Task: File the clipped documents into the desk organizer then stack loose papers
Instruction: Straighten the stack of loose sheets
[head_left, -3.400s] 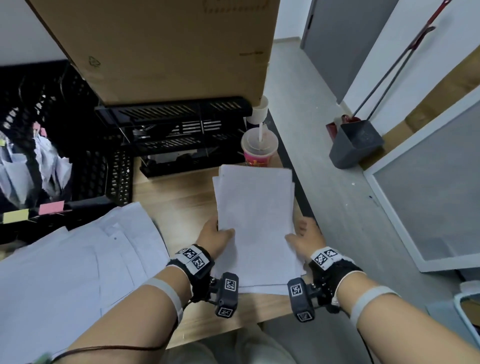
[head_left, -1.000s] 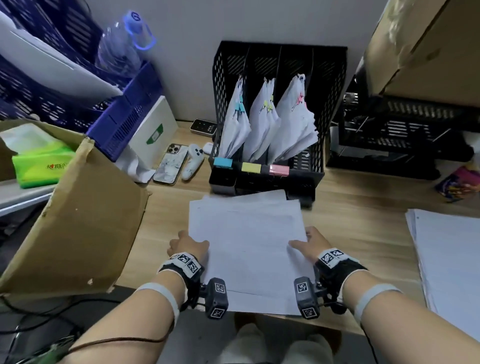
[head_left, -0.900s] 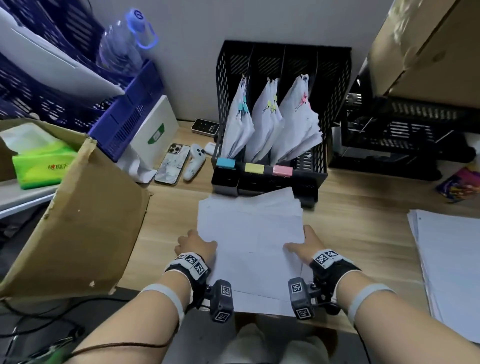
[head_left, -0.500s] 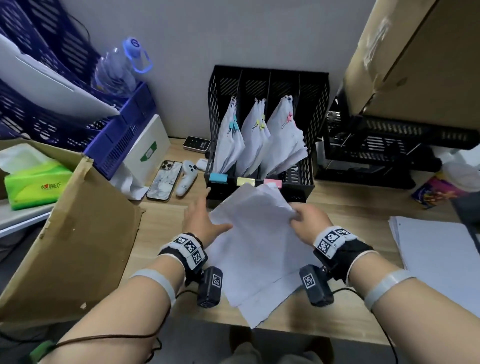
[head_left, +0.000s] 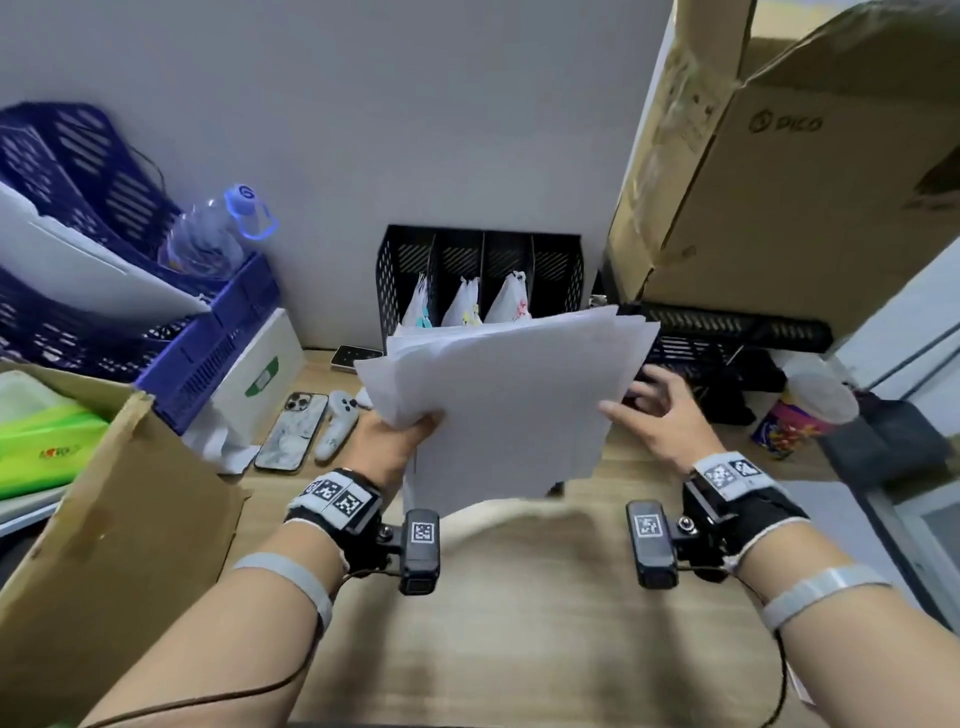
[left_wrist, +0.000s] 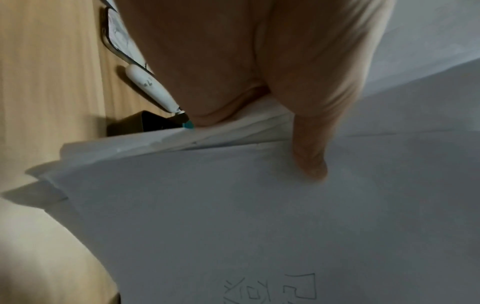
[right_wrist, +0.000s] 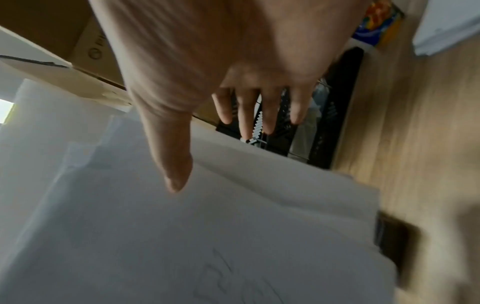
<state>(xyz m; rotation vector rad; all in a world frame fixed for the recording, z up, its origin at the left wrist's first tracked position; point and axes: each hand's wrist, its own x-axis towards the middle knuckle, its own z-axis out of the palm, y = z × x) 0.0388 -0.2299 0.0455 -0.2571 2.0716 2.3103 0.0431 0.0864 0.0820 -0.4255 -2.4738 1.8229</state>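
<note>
A bundle of loose white papers (head_left: 509, 395) hangs in the air above the wooden desk (head_left: 519, 613). My left hand (head_left: 400, 436) grips its left edge, thumb on top of the sheets (left_wrist: 310, 162) in the left wrist view. My right hand (head_left: 649, 415) is at the bundle's right edge with fingers spread and straight, not gripping; the right wrist view shows its thumb (right_wrist: 176, 172) over the paper (right_wrist: 182, 236). Behind the papers stands the black mesh desk organizer (head_left: 480, 260) with three clipped document bundles (head_left: 467, 306) in its slots.
A cardboard box (head_left: 104, 519) leans at the front left. A phone (head_left: 293, 431), a white controller (head_left: 337, 423), a blue crate (head_left: 156, 322) and a water bottle (head_left: 218, 234) lie at the left. A black tray rack (head_left: 727, 343), a large box (head_left: 805, 156) and a cup (head_left: 800, 421) stand right.
The papers lay flat on the desk a second ago; both hands gathered them and lifted them up. My right hand has let go and opened while the left keeps hold.
</note>
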